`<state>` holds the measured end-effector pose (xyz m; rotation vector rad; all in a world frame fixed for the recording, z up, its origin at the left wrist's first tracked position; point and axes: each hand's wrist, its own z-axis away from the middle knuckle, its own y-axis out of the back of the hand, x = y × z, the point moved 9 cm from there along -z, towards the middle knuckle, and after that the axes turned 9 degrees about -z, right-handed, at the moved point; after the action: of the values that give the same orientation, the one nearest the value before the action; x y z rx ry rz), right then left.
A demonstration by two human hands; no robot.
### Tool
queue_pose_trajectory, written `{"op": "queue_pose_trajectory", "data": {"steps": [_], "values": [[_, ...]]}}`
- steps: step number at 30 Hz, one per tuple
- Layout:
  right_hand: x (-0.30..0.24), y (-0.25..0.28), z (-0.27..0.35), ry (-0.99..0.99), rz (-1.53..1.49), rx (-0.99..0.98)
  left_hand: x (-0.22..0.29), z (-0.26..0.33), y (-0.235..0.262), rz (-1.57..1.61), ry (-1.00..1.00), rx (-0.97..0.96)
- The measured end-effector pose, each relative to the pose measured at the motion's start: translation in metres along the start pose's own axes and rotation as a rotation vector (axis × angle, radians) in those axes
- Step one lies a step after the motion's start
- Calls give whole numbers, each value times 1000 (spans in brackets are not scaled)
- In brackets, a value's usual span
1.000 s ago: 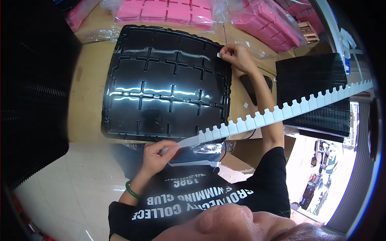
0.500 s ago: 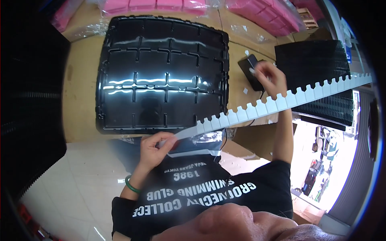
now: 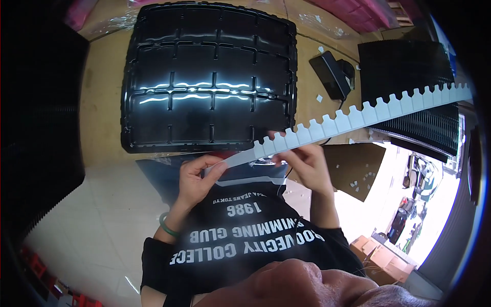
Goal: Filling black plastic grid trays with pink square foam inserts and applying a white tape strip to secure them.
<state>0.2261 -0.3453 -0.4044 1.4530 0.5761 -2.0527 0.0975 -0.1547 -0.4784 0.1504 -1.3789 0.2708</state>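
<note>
Though blur intrudes, hands seemingly touch the strip.

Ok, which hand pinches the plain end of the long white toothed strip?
The left hand, with a green bangle at its wrist; the right hand is farther along the white toothed strip.

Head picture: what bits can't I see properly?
In the head view:
White toothed strip: far end cut off by the dark rim; near end partly covered by the left hand.
Right hand: partly blurred and partly behind the strip; touching is unclear.
Pink stack: cut off by the top edge.
</note>
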Motion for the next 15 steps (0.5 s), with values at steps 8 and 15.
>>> {"op": "queue_pose_trajectory", "data": {"steps": [8, 15], "values": [[1, -42, -44, -101, -286, -246, 2, 6, 9, 108, 3, 46], [-84, -27, -132, 87, 144, -84, 17, 7, 45, 10, -154, 291]]}}
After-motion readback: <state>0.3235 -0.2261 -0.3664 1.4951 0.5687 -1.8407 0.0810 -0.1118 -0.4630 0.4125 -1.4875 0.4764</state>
